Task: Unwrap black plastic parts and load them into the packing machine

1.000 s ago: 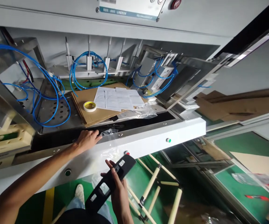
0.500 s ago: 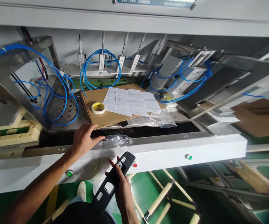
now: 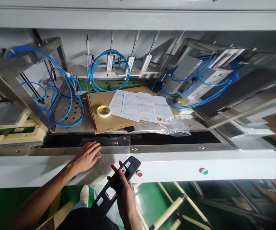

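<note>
My right hand (image 3: pixel 126 195) grips a long black plastic panel (image 3: pixel 115 186) with rectangular cut-outs and small white labels, held in front of the white machine front. My left hand (image 3: pixel 86 157) lies with fingers spread on a clear plastic bag (image 3: pixel 109 147) that drapes over the machine's metal front rail and onto the black belt (image 3: pixel 164 138). A dark part shows inside the bag on the belt.
Behind the belt lie brown cardboard sheets (image 3: pixel 104 118), a yellow tape roll (image 3: pixel 103 111), printed papers (image 3: pixel 140 107) and more clear film. Blue air hoses (image 3: pixel 66 92) loop around the metal fixtures. A red button (image 3: pixel 139 173) and a green button (image 3: pixel 203 171) sit on the white front panel.
My left hand has slid the clear bag toward me over the rail and flattened on it. The view has shifted right along the machine. The right hand keeps the black panel.
</note>
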The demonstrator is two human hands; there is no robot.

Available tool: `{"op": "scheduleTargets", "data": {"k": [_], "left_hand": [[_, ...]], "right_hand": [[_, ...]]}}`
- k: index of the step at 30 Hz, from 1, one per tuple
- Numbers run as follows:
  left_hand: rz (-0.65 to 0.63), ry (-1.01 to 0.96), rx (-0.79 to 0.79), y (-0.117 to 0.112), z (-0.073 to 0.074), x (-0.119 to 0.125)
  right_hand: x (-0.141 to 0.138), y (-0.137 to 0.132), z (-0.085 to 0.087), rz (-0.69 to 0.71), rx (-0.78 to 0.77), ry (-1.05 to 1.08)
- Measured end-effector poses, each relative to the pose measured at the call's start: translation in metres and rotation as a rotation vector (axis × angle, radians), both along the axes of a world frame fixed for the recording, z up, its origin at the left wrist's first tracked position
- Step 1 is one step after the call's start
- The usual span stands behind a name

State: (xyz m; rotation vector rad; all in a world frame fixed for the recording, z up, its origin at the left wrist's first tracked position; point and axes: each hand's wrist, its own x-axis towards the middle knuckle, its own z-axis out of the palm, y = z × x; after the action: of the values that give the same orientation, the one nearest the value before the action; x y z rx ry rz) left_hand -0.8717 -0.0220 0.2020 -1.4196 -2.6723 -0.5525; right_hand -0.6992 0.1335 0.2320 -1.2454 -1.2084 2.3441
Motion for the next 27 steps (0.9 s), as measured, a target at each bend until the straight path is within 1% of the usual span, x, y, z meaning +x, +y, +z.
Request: {"op": "scheduleTargets", "data": {"k": [3, 8, 11, 13, 14, 15, 17, 18, 19, 20, 21, 22, 24, 25, 26, 27], "left_hand": [[-0.005, -0.016, 0.007, 0.002, 0.003, -0.002], [0.004, -0.008, 0.038, -0.003, 0.004, 0.004], [0.012, 0.017, 0.150, -0.006, 0.011, 0.011], [0.032, -0.029, 0.263, -0.007, 0.021, 0.023], [0.048, -0.101, 0.315, -0.009, 0.028, 0.032], [0.065, -0.218, 0.352, -0.010, 0.035, 0.042], [0.092, -0.574, 0.359, -0.014, 0.051, 0.065], [0.098, -0.774, 0.332, -0.016, 0.059, 0.075], [0.104, -0.956, 0.298, -0.018, 0.067, 0.084], [0.116, -1.095, 0.269, -0.020, 0.074, 0.091], [0.142, -1.175, 0.262, -0.024, 0.079, 0.095], [0.186, -1.191, 0.278, -0.029, 0.085, 0.097], [0.321, -1.089, 0.345, -0.046, 0.093, 0.094], [0.392, -1.021, 0.372, -0.058, 0.096, 0.092], [0.447, -0.977, 0.392, -0.073, 0.099, 0.089], [0.481, -0.969, 0.401, -0.089, 0.101, 0.087]], "right_hand": [[0.000, 0.002, 0.005, 0.004, -0.086, -0.004], [0.002, 0.004, 0.011, -0.015, -0.091, 0.051], [0.002, 0.003, 0.014, -0.023, -0.079, 0.064], [0.001, 0.002, 0.017, -0.043, -0.072, 0.064], [0.000, 0.001, 0.018, -0.055, -0.071, 0.070], [-0.002, -0.001, 0.020, -0.065, -0.072, 0.081], [-0.007, -0.006, 0.023, -0.065, -0.060, 0.099], [-0.009, -0.009, 0.023, -0.056, -0.018, 0.096], [-0.011, -0.011, 0.024, -0.035, 0.052, 0.088], [-0.013, -0.012, 0.024, -0.002, 0.133, 0.079], [-0.014, -0.011, 0.023, 0.035, 0.203, 0.076], [-0.016, -0.008, 0.023, 0.056, 0.290, 0.083], [-0.027, 0.003, 0.021, 0.073, 0.560, 0.151], [-0.036, 0.009, 0.021, 0.089, 0.788, 0.230], [-0.048, 0.013, 0.021, 0.174, 1.047, 0.347], [-0.060, 0.014, 0.022, 0.316, 1.304, 0.491]]}}
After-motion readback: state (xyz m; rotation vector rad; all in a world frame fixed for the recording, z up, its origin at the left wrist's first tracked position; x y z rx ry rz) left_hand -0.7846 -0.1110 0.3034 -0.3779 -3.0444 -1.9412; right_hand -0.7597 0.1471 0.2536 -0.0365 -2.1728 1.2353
